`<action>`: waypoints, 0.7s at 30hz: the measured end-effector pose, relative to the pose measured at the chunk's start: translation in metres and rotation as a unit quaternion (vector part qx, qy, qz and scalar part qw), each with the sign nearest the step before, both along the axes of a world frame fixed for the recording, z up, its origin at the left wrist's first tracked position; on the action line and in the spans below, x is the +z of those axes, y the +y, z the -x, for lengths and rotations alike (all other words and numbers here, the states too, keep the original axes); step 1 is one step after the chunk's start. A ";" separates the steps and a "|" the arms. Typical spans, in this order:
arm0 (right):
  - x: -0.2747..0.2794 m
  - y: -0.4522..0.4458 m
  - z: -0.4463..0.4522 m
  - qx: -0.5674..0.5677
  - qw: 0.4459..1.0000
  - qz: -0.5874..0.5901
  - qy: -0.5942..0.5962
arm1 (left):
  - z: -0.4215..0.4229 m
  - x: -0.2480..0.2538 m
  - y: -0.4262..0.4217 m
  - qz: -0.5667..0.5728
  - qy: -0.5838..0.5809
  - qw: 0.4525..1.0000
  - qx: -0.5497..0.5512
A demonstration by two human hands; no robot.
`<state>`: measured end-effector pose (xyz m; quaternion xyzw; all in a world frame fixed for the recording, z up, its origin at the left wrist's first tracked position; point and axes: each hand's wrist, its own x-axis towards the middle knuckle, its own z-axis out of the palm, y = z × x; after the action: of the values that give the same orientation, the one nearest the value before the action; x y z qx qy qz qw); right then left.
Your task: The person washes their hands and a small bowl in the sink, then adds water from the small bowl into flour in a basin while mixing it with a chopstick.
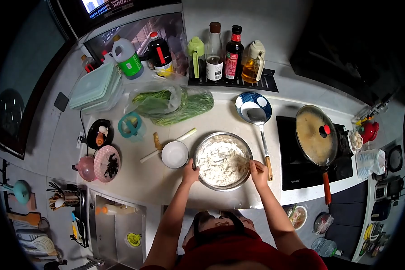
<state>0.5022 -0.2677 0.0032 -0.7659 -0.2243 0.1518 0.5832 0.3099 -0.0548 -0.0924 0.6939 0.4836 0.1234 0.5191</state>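
Note:
A steel bowl (204, 179) with white, lumpy floury dough (221, 163) in it stands near the counter's front edge. My left hand (190, 173) is closed on the bowl's left rim. At the right rim my right hand (258, 174) has its fingers pressed together over the dough's edge; what they hold is too small to make out, perhaps thin sticks. An empty white bowl (175, 155) sits just left of the steel one. To the right, a metal spatula (264, 139) rests with its head in a blue patterned bowl (266, 104).
A lidded pan (316, 135) is on the black stove (297, 174) at right. Green vegetables (180, 105) in plastic, bottles (214, 54) and stacked containers (94, 87) stand behind. A pink plate (107, 164), a black bowl (93, 133) and a sink (121, 229) are at left.

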 end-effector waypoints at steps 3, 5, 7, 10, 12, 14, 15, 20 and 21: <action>-0.019 0.040 0.032 0.033 0.997 0.008 -0.065 | -0.003 0.024 -0.005 0.015 0.003 1.000 0.005; 0.000 0.052 0.063 0.085 0.992 0.016 -0.091 | -0.004 0.029 -0.006 0.017 0.003 1.000 0.006; -0.008 0.033 0.069 0.173 0.976 0.033 -0.128 | -0.002 0.014 -0.003 -0.004 0.000 1.000 -0.004; -0.011 -0.005 0.028 0.191 0.979 0.017 -0.073 | -0.001 0.000 0.000 0.034 -0.020 0.999 0.005; 0.004 -0.009 -0.005 0.144 0.975 0.118 -0.125 | -0.002 0.024 -0.004 0.052 -0.014 0.998 0.011; -0.001 0.010 0.003 0.110 0.980 0.053 -0.158 | -0.003 0.031 -0.006 0.060 -0.015 0.998 0.015; -0.008 0.023 0.009 0.091 0.980 0.019 -0.176 | -0.005 0.026 -0.005 0.059 -0.021 0.998 0.019; -0.005 0.035 0.075 0.241 0.962 -0.003 -0.129 | 0.001 0.000 0.001 0.001 -0.024 1.000 -0.005; -0.005 0.033 0.074 0.248 0.962 -0.009 -0.117 | 0.001 0.001 0.002 -0.040 -0.021 0.999 -0.013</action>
<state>0.4285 -0.2348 -0.0021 -0.6934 -0.4751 0.1993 0.5037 0.3091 -0.0528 -0.0914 0.7176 0.4583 0.1503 0.5024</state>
